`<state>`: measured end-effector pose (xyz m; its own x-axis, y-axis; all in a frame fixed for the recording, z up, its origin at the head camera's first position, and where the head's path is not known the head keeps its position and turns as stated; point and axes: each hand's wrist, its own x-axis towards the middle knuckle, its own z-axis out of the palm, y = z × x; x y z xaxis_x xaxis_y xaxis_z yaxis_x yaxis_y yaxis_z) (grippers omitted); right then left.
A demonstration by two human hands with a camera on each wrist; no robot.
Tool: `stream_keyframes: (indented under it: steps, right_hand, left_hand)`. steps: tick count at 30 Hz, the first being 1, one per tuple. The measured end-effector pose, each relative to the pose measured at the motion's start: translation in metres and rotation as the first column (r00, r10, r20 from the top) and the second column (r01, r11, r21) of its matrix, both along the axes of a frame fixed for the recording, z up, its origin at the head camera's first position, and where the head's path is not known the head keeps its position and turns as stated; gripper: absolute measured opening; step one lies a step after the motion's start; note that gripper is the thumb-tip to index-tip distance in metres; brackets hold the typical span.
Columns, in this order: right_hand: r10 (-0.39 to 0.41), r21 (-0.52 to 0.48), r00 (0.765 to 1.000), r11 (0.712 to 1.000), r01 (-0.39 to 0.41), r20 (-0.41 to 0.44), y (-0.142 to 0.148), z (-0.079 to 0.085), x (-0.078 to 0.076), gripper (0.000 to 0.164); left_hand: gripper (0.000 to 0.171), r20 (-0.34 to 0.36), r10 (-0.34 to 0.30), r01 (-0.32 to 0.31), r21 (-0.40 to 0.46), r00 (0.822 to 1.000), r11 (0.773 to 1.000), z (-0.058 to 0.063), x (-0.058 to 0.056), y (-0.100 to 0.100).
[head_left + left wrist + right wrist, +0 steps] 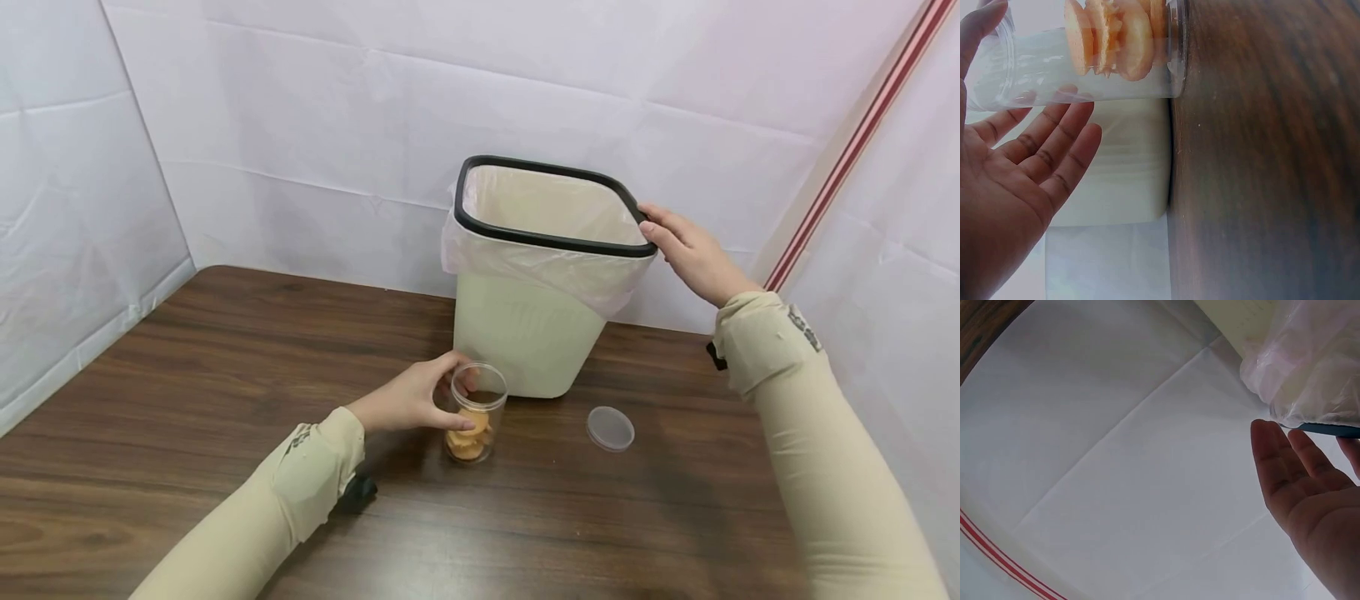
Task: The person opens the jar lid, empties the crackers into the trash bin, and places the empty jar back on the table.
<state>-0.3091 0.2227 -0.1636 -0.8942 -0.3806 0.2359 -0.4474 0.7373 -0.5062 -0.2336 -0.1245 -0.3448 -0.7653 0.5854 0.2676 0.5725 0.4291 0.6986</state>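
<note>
1 L hand point(412, 396): clamped on jar point(487, 419) | R hand point(693, 257): extd, touching bin rim point(555, 240)

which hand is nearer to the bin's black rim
Right: the right hand touches the black rim at its right corner; the left hand is below it, at the jar.

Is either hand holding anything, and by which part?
Left hand: the clear jar, by its sides. Right hand: the bin, by its black rim's right side.

The left hand point(408, 404) holds its thumb point(452, 421) apart from bent fingers point(1071, 169), while the right hand point(693, 257), raised to its right, extends its fingers, sleeved forearms point(832, 467) behind.
</note>
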Motion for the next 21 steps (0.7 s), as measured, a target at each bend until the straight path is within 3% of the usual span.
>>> stream_keyframes:
  steps: [12, 21]
  right_hand:
    - [0.01, 0.129, 0.996, 0.991, -0.021, 0.084, 0.001, 0.019, 0.002, 0.064]
    - [0.002, 0.14, 0.995, 0.99, -0.016, 0.104, -0.007, 0.02, 0.004, 0.065]
  left_hand:
    - [0.057, 0.051, -0.009, 0.007, 0.033, 0.999, 0.999, 0.001, -0.001, -0.003]
    - [0.059, 0.076, -0.018, 0.014, 0.051, 0.997, 0.999, 0.0, 0.0, -0.01]
